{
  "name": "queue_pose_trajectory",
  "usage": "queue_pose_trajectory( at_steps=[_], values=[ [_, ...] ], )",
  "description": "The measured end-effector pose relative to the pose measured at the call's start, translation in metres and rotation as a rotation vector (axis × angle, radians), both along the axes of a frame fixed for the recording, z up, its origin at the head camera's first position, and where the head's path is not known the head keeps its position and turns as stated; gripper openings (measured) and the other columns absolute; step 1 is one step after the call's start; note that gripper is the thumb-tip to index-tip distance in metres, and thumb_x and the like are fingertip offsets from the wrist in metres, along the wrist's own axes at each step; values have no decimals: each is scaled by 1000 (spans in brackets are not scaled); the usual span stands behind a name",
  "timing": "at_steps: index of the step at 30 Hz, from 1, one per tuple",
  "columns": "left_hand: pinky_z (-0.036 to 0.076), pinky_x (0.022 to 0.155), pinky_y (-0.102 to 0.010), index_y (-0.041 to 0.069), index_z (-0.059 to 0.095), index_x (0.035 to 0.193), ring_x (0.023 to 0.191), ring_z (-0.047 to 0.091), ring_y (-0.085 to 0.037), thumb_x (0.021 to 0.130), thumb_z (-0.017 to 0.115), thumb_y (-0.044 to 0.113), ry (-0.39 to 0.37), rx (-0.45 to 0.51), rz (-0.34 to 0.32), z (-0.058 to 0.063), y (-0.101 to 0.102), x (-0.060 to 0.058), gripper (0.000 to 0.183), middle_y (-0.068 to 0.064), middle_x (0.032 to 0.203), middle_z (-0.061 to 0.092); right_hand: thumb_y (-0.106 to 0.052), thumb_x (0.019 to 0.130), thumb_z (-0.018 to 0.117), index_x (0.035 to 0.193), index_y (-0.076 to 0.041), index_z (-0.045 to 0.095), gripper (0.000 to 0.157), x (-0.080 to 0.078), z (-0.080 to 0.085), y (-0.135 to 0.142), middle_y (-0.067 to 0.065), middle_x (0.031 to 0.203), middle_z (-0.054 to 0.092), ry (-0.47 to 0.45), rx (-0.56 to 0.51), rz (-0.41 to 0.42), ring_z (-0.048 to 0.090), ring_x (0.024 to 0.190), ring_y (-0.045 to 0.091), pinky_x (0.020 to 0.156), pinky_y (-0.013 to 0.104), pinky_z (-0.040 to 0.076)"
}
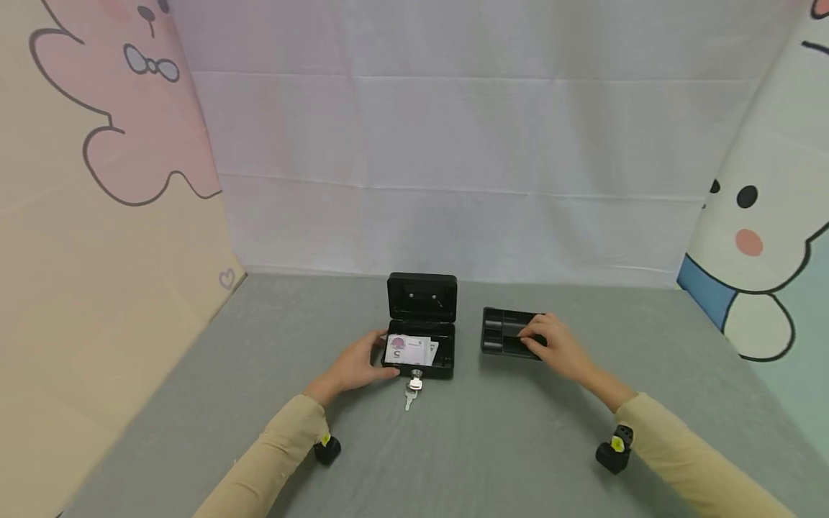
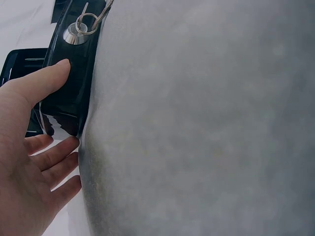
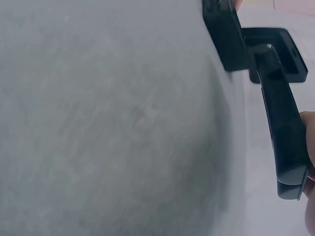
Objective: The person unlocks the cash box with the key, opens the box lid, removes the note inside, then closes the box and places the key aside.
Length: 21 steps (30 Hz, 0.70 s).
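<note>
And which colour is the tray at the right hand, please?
The tray is black; the head view shows it best.

One box (image 1: 442, 373) — one tray (image 1: 514, 324) — at least two banknotes (image 1: 408, 350)

Grey desk (image 1: 453, 460) in front of me, mottled surface, soft shadows on it. Straight ahead, white cloth backdrop (image 1: 453, 137), horizontal creases, faint pinkish tint upper left. To my left, cream wall panel (image 1: 97, 302): pink cartoon figure (image 1: 149, 129) outlined dark, bow tie (image 1: 152, 65), small heart outline (image 1: 227, 278) low near the desk corner. To my right, white cartoon face (image 1: 784, 230), peach cheek, blue patch (image 1: 708, 284) below, pale green (image 1: 799, 396) beyond. Light diffuse.
</note>
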<state>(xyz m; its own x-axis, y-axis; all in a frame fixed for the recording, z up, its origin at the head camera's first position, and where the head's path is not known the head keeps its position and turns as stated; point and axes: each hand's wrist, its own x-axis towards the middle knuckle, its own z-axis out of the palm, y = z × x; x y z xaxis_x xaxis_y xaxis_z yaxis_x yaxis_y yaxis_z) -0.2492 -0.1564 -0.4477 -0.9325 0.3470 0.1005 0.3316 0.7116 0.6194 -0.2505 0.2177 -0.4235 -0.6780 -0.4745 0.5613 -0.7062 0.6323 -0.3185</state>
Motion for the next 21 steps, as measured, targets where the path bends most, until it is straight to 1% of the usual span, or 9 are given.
queue_pose_trajectory(
  at_steps=[4,11,15,21],
  values=[
    [41,89,-43,0,40,132,105,53,-26,70,77,31,-6,-6,5,-1,0,-1,79,-12,112,58,7,74,68,84,-3,67,14,-4,-8,11,5,83,59,24,4,-21,50,77,20,63,34,42],
    [40,91,-43,1,40,133,106,53,-26,69,78,30,-24,2,13,0,1,0,79,-12,113,58,6,75,67,85,-2,67,12,-12,-18,26,6,82,60,6,18,-71,50,76,20,62,35,42],
    [39,91,-44,0,40,132,106,53,-27,70,78,29,-23,5,8,2,1,1,78,-13,112,57,5,75,68,84,-1,68,11,-16,-22,31,8,81,60,12,21,-102,51,75,22,62,37,43],
    [39,92,-43,0,40,132,108,52,-27,71,77,29,-29,-12,13,2,2,1,78,-13,114,57,4,76,67,85,-1,68,10,-22,-27,36,9,82,61,-20,50,-133,52,77,26,64,41,44]
  ],
)
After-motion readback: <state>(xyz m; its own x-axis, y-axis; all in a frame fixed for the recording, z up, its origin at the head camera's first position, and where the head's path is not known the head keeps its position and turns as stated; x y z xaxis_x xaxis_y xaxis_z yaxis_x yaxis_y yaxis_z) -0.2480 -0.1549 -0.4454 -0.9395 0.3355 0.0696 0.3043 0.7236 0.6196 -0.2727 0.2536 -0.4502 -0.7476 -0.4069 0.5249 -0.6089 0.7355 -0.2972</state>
